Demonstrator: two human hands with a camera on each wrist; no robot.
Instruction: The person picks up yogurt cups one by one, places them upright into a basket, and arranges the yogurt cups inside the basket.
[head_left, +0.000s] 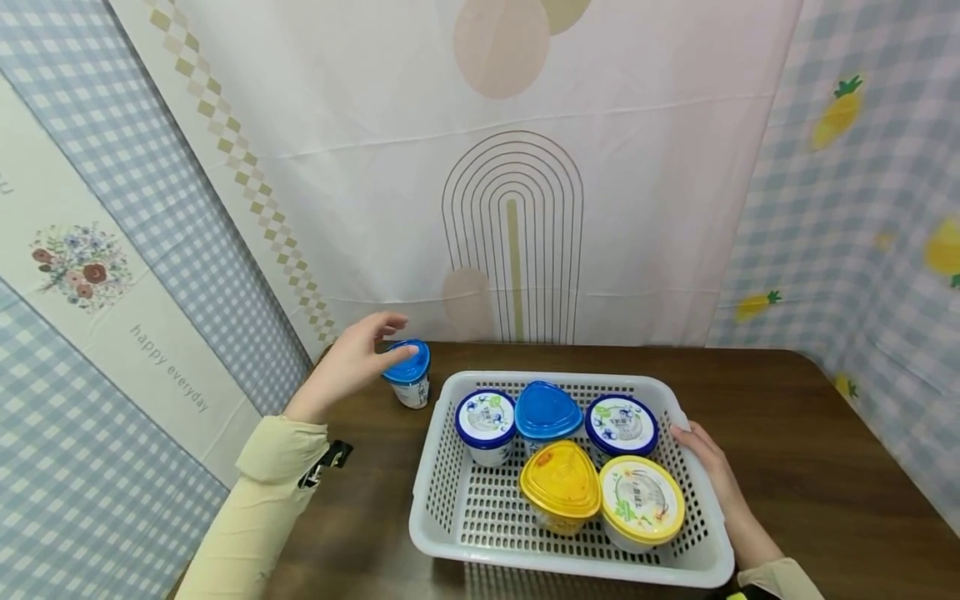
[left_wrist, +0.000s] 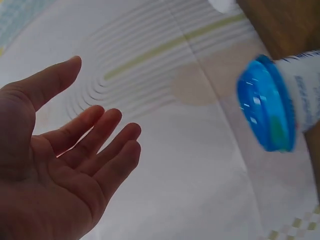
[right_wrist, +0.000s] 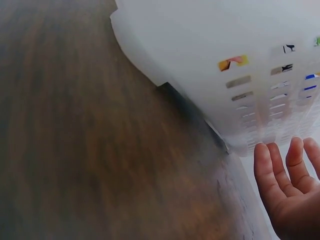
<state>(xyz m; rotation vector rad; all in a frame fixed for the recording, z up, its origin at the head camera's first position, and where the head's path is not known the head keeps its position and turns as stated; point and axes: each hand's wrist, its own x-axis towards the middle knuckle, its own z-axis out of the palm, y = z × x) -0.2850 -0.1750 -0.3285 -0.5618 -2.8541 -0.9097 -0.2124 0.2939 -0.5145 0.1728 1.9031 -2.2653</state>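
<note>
My left hand (head_left: 352, 360) hovers by a small cup with a blue lid (head_left: 411, 371), thumb and fingers spread and holding nothing. In the left wrist view that blue-lidded cup (left_wrist: 267, 102) is apart from the fingertips. My right hand (head_left: 712, 467) is at the right side of a white plastic basket (head_left: 423, 500), fingers at its rim. Seen from the right wrist, the fingertips (right_wrist: 262, 155) reach the basket's slotted wall (right_wrist: 200, 75). Inside the basket are two round blue-rimmed tubs, a blue-lidded cup (head_left: 547, 410), a yellow-lidded cup (head_left: 561, 481) and a round yellow-rimmed tub (head_left: 642, 502).
The basket stands on a dark wooden table (head_left: 795, 450) near its front. A pale printed cloth (head_left: 360, 167) hangs behind the table, with blue checked cloth on both sides. The lone cup stands left of the basket, towards the back edge.
</note>
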